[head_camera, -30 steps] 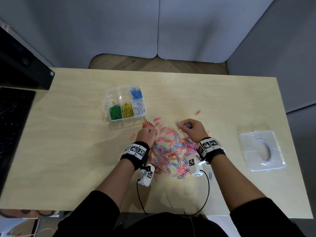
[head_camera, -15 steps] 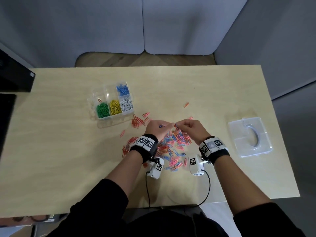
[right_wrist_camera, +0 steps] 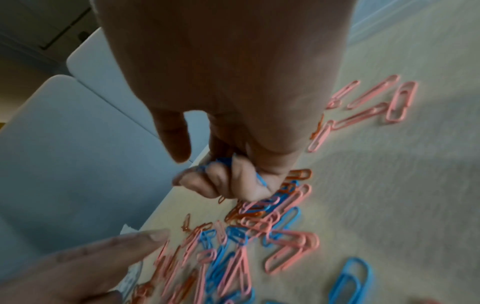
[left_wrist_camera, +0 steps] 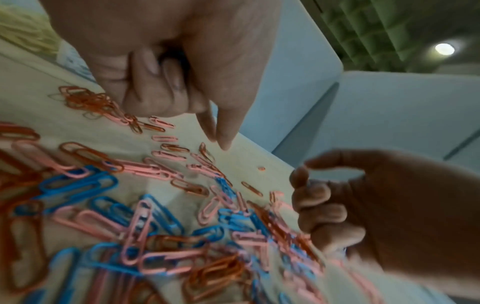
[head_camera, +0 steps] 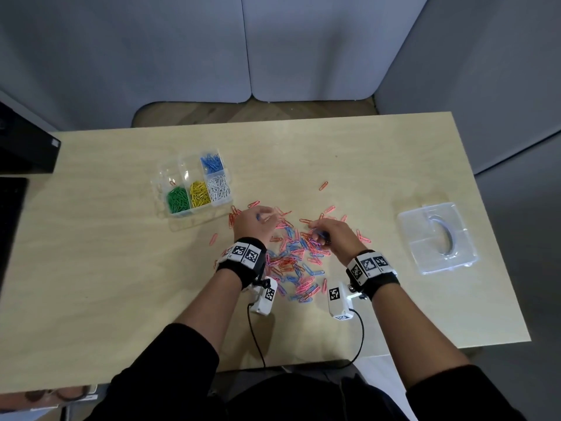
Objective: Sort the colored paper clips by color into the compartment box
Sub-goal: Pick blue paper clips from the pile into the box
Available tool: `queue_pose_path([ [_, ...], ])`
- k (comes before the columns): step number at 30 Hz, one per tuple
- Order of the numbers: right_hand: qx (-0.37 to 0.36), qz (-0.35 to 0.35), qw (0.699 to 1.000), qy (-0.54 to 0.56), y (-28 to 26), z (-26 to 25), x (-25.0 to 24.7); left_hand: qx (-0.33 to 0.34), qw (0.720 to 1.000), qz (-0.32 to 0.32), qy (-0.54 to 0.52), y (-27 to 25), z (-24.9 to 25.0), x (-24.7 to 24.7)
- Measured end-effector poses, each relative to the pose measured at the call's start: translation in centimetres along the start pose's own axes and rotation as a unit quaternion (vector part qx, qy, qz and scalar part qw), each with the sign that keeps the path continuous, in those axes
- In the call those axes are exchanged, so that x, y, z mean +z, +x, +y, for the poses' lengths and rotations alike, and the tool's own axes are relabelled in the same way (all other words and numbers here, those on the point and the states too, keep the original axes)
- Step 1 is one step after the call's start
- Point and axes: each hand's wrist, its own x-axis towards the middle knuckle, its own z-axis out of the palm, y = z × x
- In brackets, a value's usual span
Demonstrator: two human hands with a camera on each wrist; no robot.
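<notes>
Your right hand has its fingers curled round a small bunch of blue plastic-coated paper clips, banked in the palm so that, it seems, several of one colour can go to the box in a single trip. Your left hand has most fingers folded in, with two extended toward the worktop; a trace of blue shows at it in the head view, but whether it holds a clip cannot be told. Beneath and between both hands lies the mixed heap of blue, pink and orange paper clips, spread flat so single colours can be picked out. Just beyond your left hand stands the clear plastic compartment box, with green, yellow, white and blue clips already separated and one reddish clip in a rear-left cell. Well apart to your right rests a clear plastic lid.
</notes>
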Motion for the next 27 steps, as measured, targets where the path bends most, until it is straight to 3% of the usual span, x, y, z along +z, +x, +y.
queue_pose_path([
  [3,0.022,-0.009,1.000,-0.010,-0.5,0.5,0.3,0.035,0.997,-0.032,0.056,-0.4,-0.5,0.2],
  [5,-0.011,0.005,0.992,-0.124,-0.7,1.2,0.5,0.068,0.988,-0.076,0.120,-0.8,-0.5,0.6],
  [9,-0.090,0.113,0.915,-0.377,-1.0,1.8,1.6,0.162,0.937,-0.135,0.279,-0.8,0.5,1.3],
  [11,-0.095,0.157,0.880,-0.438,-1.2,2.1,2.6,0.172,0.924,-0.147,0.309,-0.2,0.7,1.3],
  [13,-0.094,0.174,0.867,-0.458,-1.2,2.5,3.5,0.177,0.919,-0.147,0.321,0.3,0.6,1.2],
  [18,-0.094,0.145,0.854,-0.492,-1.3,3.0,4.9,0.201,0.901,-0.171,0.343,0.6,0.5,0.8],
  [23,-0.134,0.079,0.802,-0.576,-1.0,2.9,4.8,0.175,0.881,-0.236,0.370,1.6,1.0,0.9],
  [25,-0.160,0.046,0.808,-0.566,-0.7,2.8,4.2,0.178,0.867,-0.260,0.385,1.7,1.1,1.0],
  [27,-0.165,0.040,0.858,-0.485,-0.7,2.5,3.3,0.185,0.859,-0.272,0.392,1.5,0.9,1.0],
])
